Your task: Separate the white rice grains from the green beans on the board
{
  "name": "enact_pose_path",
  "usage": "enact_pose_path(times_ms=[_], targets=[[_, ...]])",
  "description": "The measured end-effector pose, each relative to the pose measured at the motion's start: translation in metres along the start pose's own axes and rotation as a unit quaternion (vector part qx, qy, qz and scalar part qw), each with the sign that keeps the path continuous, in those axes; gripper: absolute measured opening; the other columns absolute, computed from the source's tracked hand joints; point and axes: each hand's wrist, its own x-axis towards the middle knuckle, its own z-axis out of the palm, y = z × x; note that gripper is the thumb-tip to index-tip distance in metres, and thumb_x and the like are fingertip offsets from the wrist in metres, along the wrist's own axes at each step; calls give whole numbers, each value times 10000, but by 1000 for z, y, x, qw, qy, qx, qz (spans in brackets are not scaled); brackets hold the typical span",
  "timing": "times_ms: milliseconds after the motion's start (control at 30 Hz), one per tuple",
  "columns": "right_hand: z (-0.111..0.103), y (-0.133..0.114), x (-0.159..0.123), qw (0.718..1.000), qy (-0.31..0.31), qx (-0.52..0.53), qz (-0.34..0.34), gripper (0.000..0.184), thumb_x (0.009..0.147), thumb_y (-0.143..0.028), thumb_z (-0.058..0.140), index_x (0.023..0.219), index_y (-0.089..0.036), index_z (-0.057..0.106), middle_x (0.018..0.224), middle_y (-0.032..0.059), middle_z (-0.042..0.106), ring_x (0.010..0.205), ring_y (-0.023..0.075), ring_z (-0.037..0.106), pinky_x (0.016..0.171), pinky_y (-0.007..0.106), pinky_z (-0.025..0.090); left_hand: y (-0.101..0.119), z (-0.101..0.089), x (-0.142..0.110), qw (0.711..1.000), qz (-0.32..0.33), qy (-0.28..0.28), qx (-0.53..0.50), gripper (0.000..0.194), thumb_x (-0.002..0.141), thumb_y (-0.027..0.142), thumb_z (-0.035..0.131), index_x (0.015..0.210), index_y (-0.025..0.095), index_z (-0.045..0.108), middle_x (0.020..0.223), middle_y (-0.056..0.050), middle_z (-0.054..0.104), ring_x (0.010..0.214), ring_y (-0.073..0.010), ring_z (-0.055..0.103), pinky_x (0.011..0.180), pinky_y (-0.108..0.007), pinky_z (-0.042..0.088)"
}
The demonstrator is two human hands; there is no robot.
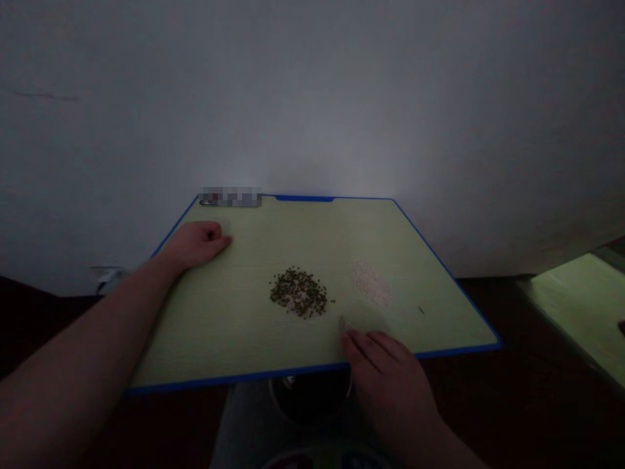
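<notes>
On the left side of the pale board my left hand [198,244] rests with its fingers curled in and the thumb pointing right; nothing shows in it. My right hand [385,365] is at the near edge, its fingers pressed together on a small, thin, pale see-through thing [344,322] whose kind is too dim to tell. Just left of its tip lies a heap of small dark green beans [299,292] mixed with whitish grains. A spread of whitish grains that look like rice [370,283] lies beyond the right hand.
The blue-edged table [244,339] stands against a grey wall [312,98]. A thin dark sliver [420,309] lies at right. Below the near edge is a round dark bowl [312,397]. Blurred-out items [237,197] sit at the far left corner. Another pale tabletop [581,306] stands at right.
</notes>
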Motion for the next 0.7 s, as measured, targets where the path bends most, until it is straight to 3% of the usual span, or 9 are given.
enact_pose_path(times_ms=[167,467,700], targets=[[6,3,5,1000,-8,1,5,472,762,50,520,1095,-151,789,1025,90,836,858,228,744,764,337,620,-1,0,-2,1000,15,3,-2,374,833,510,550,629,231,407,535,24,412,603,-147,404,591,-315,297],[13,41,25,999,-32,12,21,368,861,5,574,1107,-142,804,1043,118,833,885,245,761,841,372,637,-2,0,0,1000,9,7,-9,382,798,545,532,610,240,400,529,9,419,579,-162,415,582,-320,298],[10,37,36,995,-10,97,-11,353,885,-13,536,1085,-131,802,1008,89,841,823,213,763,817,340,638,-4,1,1,1000,10,8,0,391,777,575,514,602,242,407,543,-8,432,576,-178,435,583,-323,305]])
